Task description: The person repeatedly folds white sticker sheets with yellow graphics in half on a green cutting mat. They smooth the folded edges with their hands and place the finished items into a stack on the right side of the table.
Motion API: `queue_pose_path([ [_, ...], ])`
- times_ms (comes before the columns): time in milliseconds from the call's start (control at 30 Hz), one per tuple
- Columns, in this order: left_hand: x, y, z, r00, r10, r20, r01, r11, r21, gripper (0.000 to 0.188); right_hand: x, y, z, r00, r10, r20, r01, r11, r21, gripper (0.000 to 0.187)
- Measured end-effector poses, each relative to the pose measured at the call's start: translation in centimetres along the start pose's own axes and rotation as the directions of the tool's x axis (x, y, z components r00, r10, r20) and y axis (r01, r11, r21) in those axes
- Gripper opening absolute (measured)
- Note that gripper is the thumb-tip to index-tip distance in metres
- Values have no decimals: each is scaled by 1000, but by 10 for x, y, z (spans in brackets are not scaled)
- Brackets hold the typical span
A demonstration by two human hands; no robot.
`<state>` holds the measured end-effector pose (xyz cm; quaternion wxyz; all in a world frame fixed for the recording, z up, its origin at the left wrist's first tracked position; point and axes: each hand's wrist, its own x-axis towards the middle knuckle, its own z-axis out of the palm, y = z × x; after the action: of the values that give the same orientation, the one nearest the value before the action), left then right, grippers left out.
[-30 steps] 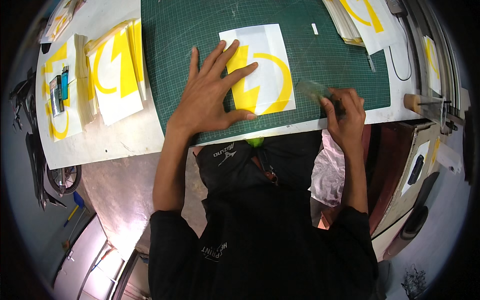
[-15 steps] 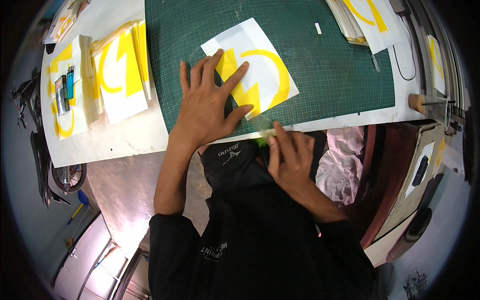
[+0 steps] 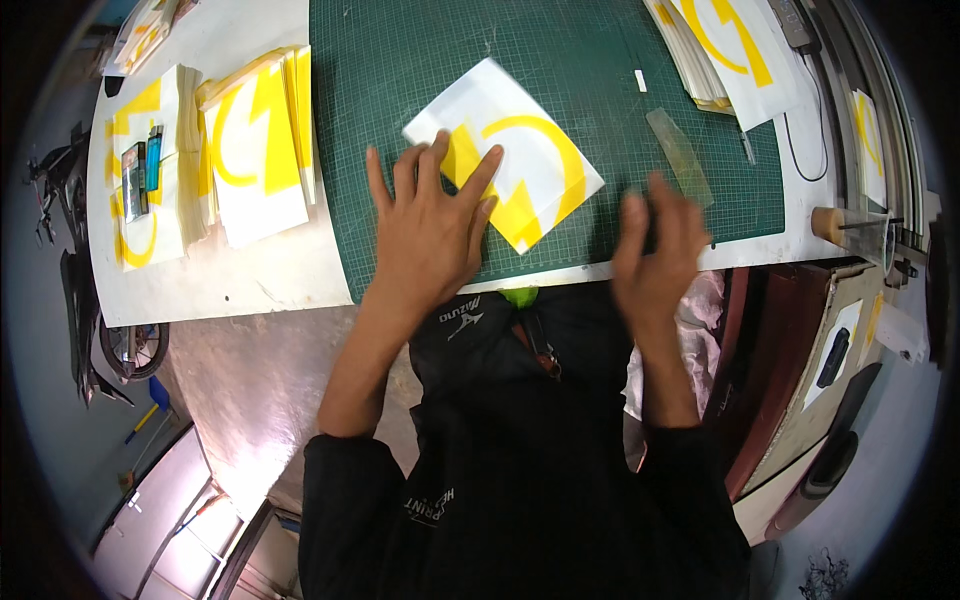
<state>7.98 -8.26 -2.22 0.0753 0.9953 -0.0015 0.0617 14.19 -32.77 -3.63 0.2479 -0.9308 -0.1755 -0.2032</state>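
A white sheet (image 3: 538, 170) with yellow shapes on it lies turned at an angle on a green cutting mat (image 3: 400, 50). My left hand (image 3: 430, 220) rests over its left side with the fingers spread, fingertips on the yellow part. My right hand (image 3: 657, 245) hovers near the mat's front edge, to the right of the sheet. Its fingers are apart, somewhat blurred, and nothing shows in them. Just beyond those fingers a clear plastic strip (image 3: 680, 155) lies on the mat.
Stacks of similar yellow-and-white sheets stand at the left (image 3: 258, 150) and at the back right (image 3: 735, 50). Two lighters, one of them blue (image 3: 153, 160), lie on the far-left pile. A small white piece (image 3: 641, 81) and a slim clear tool (image 3: 747, 146) lie on the mat.
My right hand has moved right, away from the sheet's near corner, and let go of the clear strip, which now lies on the mat. The sheet has turned slightly under my left hand.
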Motion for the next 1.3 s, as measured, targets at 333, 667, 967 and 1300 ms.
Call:
queue_pose_path([
  [333, -50, 39, -19, 993, -117, 19, 116, 993, 15, 55, -30, -50, 9, 998, -11, 68, 12, 1000, -18, 61],
  [667, 39, 5, -6, 984, 92, -155, -139, 936, -322, 57, -22, -32, -5, 995, -43, 86, 31, 989, 143, 56],
  [967, 30, 8, -14, 973, -137, 188, 206, 883, -421, 53, -6, 5, -20, 998, -53, -42, 61, 972, 225, 45],
  [1300, -17, -140, -83, 749, -658, -81, 370, 517, -772, 43, 128, 125, -28, 976, -192, 107, 214, 936, -279, 38],
])
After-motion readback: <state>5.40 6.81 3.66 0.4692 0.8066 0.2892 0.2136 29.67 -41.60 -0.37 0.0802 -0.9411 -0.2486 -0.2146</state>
